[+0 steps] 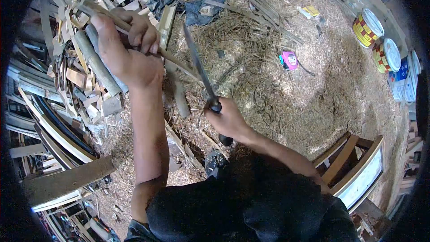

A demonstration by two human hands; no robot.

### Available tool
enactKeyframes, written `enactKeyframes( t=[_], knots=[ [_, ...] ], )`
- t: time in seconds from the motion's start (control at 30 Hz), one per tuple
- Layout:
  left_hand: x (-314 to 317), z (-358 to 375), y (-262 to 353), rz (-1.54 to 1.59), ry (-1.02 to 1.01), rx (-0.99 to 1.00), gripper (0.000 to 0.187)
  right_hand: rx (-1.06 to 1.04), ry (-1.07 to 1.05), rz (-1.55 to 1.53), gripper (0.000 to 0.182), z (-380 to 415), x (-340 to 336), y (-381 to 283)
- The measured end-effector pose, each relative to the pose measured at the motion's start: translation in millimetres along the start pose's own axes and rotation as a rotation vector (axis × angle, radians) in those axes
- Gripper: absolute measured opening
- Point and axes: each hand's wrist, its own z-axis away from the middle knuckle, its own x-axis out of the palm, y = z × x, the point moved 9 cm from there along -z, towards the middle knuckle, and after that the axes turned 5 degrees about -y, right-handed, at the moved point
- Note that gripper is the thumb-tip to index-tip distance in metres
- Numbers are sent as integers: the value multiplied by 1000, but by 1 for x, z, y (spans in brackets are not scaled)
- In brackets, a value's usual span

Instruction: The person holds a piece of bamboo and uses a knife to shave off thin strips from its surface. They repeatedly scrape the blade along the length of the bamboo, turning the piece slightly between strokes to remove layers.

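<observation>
The left hand (130, 51) is raised at the upper left of the view. Its fingers are curled around a thin wooden stick (179, 65), with the thumb extended near the upper part of the stick. The stick slopes from the upper left, through the grip, down to the right.

The right hand (229, 118) is at the center, lower than the left hand. Its fingers are closed around the dark handle of a long knife (195, 56). The blade points up and slightly to the left. The lower end of the stick lies close to the middle of the blade; whether the two touch cannot be determined.

The floor (277, 103) below is covered with shavings and strips. A pink tape measure (289, 60) rests on it, to the right of the blade. A yellow packet (310, 11) lies farther out, and a dark cloth (206, 8) lies beyond the knife tip. A pile of wood scraps (78, 78) occupies the area beside and beyond the left hand.

Two red-and-yellow buckets (367, 29) stand side by side at the far right, adjacent to a blue-and-white container (403, 80). A wooden frame (354, 168) with a light panel is located at the lower right, near the right forearm.
</observation>
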Motion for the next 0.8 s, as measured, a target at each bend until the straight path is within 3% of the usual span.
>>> enactKeyframes(
  t=[0.07,0.13,0.3,0.47,0.53,0.6,0.7,0.73,0.8],
  knots=[
    [7,4,4,-42,-16,-1,45,-60,-19,-26,9,1,-5,-44],
    [19,7,5,56,-113,-29,48,-262,72,-47,6,5,-13,-80],
    [7,3,6,70,-57,-39,50,17,-80,-36,8,2,15,22],
    [7,0,4,49,-54,-41,51,122,-123,-27,5,9,7,-7],
    [13,3,2,137,-83,-78,51,-96,22,-47,3,13,0,-39],
    [12,4,3,96,-69,-54,52,-182,52,-47,1,11,8,-22],
    [7,3,6,18,-26,-33,52,155,5,-92,11,9,25,69],
    [4,2,5,-16,0,-39,52,153,4,-89,11,12,24,93],
    [6,0,2,-15,-23,-33,51,420,-63,63,21,22,23,137]
  ],
)
